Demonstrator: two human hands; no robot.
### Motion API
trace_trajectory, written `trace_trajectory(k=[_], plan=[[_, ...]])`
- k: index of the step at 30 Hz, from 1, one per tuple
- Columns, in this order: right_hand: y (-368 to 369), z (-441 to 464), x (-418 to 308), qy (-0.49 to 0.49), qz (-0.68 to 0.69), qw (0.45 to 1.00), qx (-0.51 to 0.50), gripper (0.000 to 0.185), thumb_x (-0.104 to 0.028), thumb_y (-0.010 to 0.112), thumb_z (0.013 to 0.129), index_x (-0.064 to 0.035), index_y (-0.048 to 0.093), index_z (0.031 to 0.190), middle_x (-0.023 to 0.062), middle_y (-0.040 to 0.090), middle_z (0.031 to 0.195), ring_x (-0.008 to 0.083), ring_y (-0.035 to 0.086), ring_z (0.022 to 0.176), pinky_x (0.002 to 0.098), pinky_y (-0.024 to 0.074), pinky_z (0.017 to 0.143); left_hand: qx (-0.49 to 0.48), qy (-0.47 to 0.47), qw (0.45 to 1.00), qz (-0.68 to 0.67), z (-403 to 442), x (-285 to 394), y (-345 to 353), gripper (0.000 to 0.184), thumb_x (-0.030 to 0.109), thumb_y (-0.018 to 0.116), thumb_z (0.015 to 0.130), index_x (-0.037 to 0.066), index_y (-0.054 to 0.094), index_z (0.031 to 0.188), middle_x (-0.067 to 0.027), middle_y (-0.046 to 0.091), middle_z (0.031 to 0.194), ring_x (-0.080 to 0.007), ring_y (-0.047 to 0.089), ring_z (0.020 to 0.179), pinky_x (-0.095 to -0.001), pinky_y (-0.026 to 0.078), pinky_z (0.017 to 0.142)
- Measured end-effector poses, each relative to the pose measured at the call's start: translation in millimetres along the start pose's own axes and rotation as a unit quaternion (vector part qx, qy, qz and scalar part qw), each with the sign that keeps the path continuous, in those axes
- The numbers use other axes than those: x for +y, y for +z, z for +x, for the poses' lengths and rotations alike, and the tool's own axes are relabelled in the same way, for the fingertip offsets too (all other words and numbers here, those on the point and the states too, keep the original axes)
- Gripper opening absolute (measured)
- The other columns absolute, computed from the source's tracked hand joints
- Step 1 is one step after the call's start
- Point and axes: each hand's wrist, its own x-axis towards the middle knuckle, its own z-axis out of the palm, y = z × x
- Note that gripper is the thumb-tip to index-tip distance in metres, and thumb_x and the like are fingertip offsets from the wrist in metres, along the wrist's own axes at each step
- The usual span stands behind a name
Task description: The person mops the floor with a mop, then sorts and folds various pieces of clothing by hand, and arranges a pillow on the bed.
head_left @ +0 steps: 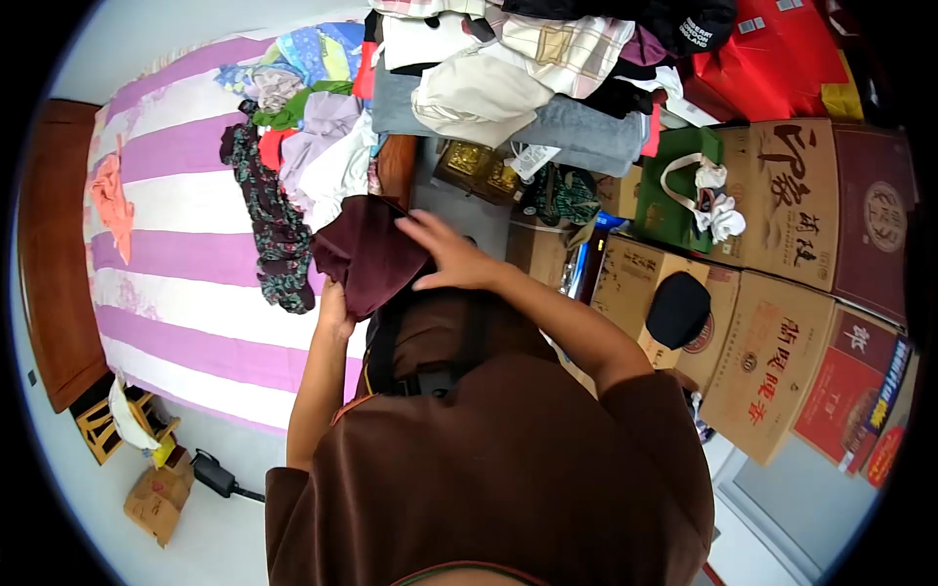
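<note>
A dark maroon piece of folded cloth (369,252), perhaps a garment, is held up in front of my body beside the bed. My left hand (335,313) grips its lower left edge, with the fingers partly hidden behind the fabric. At its right side is my right hand (451,256), fingers stretched out and spread, the fingertips against or close to the cloth. Just beyond the cloth, a dark floral garment (278,244) and a white garment (337,176) lie on the bed.
The striped bed (186,254) bears loose clothes and a peach cloth (114,200). A clothes pile (479,93) rises ahead. Cardboard boxes (772,361) stand at right, with a black cap (678,311), green bag (674,190) and red bag (772,68). A smaller box (159,500) sits lower left.
</note>
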Motion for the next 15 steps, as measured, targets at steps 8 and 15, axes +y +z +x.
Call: trace_trajectory(k=[8,15], plan=[[77.0,103.2,-36.6,-0.037,0.030,0.995,-0.084,0.103,-0.032,0.079,0.070,-0.0135,0.019,0.151,0.0231,0.047,0.137,0.0384,0.053,0.119,0.0430,0.0434,0.098,0.030,0.038,0.996,-0.069,-25.0,30.5,-34.3,0.050,0.032,0.052,0.098,0.006,0.042,0.139,-0.0089,0.052,0.136,-0.0230,0.055,0.120,-0.0399,0.047,0.102],[78.3,109.0,-47.2,0.080,0.172,0.982,-0.019,0.047,-0.007,0.062,0.079,-0.0025,0.058,0.125,0.0143,0.066,0.116,0.0219,0.062,0.108,0.0326,0.0443,0.096,-0.031,0.058,0.992,-0.112,-3.2,34.9,-65.6,0.053,0.026,0.062,0.092,0.006,0.043,0.137,-0.0102,0.053,0.134,-0.0238,0.056,0.119,-0.0391,0.046,0.103]])
